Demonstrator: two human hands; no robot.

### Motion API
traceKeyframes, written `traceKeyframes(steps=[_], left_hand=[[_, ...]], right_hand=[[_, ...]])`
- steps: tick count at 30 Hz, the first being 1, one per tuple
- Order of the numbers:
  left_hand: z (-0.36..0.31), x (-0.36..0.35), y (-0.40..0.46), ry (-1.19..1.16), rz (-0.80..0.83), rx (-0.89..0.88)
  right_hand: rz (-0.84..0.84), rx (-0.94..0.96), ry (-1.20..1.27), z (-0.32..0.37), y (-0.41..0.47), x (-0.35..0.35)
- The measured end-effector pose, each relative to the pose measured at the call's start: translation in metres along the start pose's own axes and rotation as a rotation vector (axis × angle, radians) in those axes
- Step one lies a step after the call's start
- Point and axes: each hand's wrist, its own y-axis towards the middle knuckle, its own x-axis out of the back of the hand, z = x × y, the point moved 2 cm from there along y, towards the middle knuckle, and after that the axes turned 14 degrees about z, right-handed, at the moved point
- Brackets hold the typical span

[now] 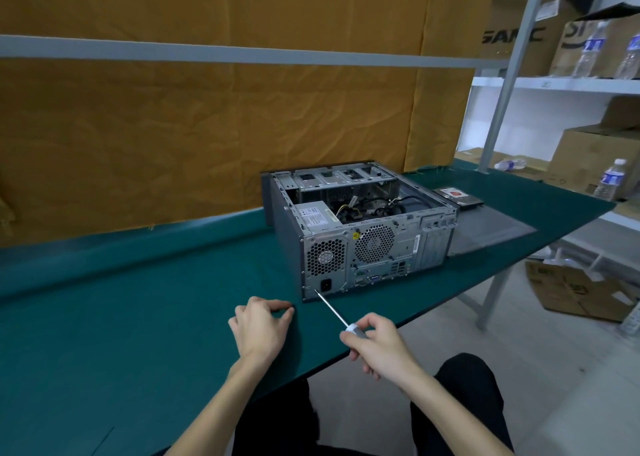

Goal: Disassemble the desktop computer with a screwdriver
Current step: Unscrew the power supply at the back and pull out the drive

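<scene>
A grey desktop computer case (360, 227) lies on its side on the green table (138, 317), its side panel off and its rear fans and ports facing me. My right hand (381, 346) grips the handle of a screwdriver (332, 312) whose tip touches the lower left corner of the rear panel, beside the power socket. My left hand (261, 324) hovers over the mat just left of the case, fingers curled with thumb and forefinger tips close together; anything between them is too small to tell. Cables and a power supply (315, 218) show inside.
A hard drive (457, 196) lies behind the case at the right, and the removed dark side panel (491, 230) lies flat beside it. Shelves with cardboard boxes and water bottles (613, 178) stand at the right. An orange cloth hangs behind the table.
</scene>
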Motion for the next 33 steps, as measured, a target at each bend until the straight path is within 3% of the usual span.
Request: traceKeyframes(steps=[7, 11, 19, 33], left_hand=[[0.008, 0.002, -0.003, -0.07, 0.006, -0.047], [0.004, 0.002, -0.01, -0.402, -0.035, -0.177], [-0.04, -0.014, -0.002, -0.809, 0.244, -0.224], [-0.035, -0.022, -0.002, -0.895, 0.229, -0.211]], right_hand=[[-0.039, 0.027, 0.046, -0.001, 0.004, -0.006], [-0.047, 0.078, 0.095, 0.005, 0.005, -0.009], [-0.039, 0.091, 0.144, 0.005, 0.015, -0.014], [-0.041, 0.079, 0.13, 0.007, 0.013, -0.016]])
